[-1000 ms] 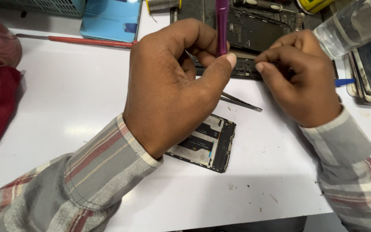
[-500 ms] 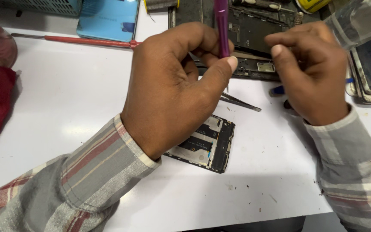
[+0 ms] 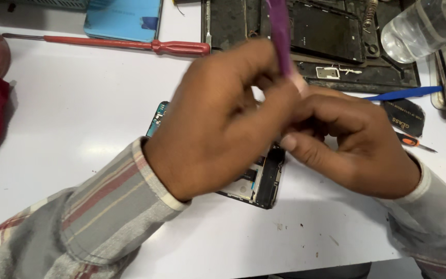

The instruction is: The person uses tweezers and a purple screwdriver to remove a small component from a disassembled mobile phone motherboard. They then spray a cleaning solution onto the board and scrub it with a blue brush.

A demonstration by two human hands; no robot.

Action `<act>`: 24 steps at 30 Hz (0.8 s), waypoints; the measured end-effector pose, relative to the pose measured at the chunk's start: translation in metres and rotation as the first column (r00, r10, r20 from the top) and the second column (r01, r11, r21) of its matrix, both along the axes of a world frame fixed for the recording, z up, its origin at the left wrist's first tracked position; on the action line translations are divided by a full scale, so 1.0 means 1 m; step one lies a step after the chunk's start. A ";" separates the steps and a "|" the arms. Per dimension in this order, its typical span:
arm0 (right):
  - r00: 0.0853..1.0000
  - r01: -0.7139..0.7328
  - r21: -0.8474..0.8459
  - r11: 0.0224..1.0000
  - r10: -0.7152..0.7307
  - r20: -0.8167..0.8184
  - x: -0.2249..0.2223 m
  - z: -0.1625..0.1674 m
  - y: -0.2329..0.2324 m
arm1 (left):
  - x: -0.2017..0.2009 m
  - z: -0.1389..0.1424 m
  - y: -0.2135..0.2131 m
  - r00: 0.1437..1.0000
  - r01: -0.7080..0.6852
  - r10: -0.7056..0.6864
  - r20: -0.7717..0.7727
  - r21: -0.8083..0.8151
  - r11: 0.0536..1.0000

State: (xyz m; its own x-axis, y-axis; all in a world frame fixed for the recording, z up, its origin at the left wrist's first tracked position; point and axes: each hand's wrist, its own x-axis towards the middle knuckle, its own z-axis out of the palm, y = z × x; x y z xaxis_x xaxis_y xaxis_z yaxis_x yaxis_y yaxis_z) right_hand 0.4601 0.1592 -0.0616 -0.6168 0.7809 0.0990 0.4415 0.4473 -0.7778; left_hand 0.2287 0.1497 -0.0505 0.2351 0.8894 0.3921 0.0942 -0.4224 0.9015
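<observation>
Red screwdriver (image 3: 125,45) lies far left on the table (image 3: 68,129). Left hand (image 3: 218,124) is curled around a purple tool (image 3: 281,36), above the opened phone (image 3: 256,183). Right hand (image 3: 352,142) closed beside it; its contents can't be seen

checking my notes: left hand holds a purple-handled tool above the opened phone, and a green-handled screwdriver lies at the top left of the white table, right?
Not quite: the head view shows the screwdriver has a red handle, not green. The rest holds.
</observation>
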 end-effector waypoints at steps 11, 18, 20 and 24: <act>0.879 -0.467 0.046 0.883 0.458 0.132 -0.009 0.011 -0.004 | -0.011 0.012 0.005 0.630 -0.102 -0.246 -0.737 -0.392 0.915; 0.870 -0.424 -0.030 0.905 0.416 0.265 -0.002 0.003 -0.006 | -0.007 0.012 0.003 0.580 -0.048 -0.248 -0.776 -0.336 0.941; 0.862 -0.415 -0.064 0.907 0.415 0.291 -0.003 0.002 -0.007 | -0.005 0.013 0.001 0.551 -0.073 -0.272 -0.789 -0.370 0.926; 0.850 -0.465 0.022 0.885 0.440 0.289 -0.009 0.006 -0.009 | -0.002 0.016 0.001 0.518 -0.096 -0.300 -0.801 -0.403 0.910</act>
